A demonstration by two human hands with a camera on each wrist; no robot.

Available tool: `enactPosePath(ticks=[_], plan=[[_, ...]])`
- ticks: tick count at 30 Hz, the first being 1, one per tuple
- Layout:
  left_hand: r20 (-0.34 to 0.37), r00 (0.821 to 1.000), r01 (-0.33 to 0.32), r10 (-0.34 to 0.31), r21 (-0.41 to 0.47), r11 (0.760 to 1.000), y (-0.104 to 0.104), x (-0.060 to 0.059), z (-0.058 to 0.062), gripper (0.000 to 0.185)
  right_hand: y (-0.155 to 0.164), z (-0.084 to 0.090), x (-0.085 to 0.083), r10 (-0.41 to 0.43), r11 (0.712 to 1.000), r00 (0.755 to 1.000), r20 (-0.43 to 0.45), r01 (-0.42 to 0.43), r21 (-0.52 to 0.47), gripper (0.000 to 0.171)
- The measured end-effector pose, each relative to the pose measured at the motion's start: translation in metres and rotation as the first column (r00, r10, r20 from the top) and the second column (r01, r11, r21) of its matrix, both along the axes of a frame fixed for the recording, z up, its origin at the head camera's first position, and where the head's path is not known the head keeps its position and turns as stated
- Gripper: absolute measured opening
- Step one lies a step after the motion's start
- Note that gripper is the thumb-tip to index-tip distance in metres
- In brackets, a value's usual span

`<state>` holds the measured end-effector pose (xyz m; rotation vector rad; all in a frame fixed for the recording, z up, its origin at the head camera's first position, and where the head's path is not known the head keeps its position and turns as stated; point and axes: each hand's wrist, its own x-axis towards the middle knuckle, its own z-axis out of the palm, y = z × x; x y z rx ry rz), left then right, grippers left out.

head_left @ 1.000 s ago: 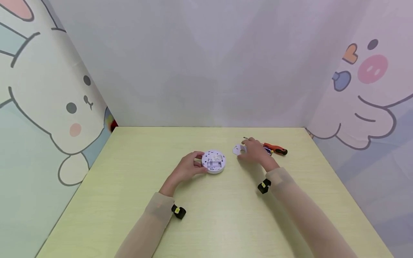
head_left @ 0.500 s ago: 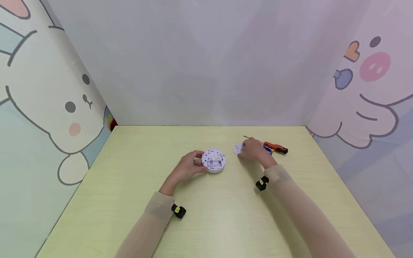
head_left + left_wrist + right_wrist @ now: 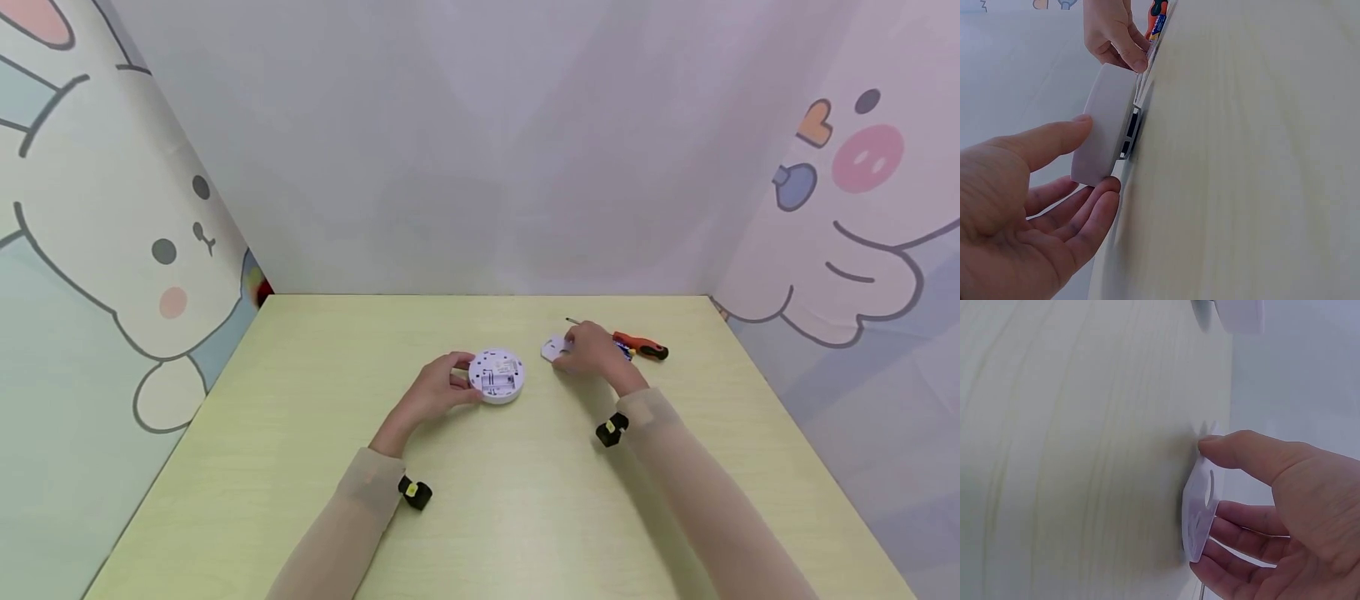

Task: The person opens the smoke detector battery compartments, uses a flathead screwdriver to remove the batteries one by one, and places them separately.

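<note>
Round white detector [image 3: 497, 375] lies underside-up; thin white plate [image 3: 553, 347] beside it, seemingly edge-lifted

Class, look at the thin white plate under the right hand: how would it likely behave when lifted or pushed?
The thin white plate looks light, being a slim plastic sheet. Lying nearly flat on the table, it probably resists a grip; the right hand works at its edge. On smooth wood it would likely slide, not roll.

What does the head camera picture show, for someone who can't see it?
A left hand holds a round white device on a pale table. The right hand touches a thin white plate beside an orange-handled screwdriver.
</note>
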<state>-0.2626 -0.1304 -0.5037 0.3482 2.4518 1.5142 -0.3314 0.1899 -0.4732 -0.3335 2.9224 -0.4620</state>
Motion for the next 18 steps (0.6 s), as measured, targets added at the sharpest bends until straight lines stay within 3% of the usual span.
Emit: enactPosePath(ticks=[8,18], plan=[[0.005,1.0,-0.003,0.003,-0.003,1.0,-0.001,0.002,-0.001,0.072,0.005,0.017,0.012,-0.001,0.993,0.996,-0.088,-0.009,-0.116,0.059],[0.009,1.0,-0.005,0.005,-0.002,1.0,-0.002,0.001,-0.001,0.073,0.003,0.029,0.03,0.016,0.977,0.991,-0.134,-0.044,-0.209,0.059]])
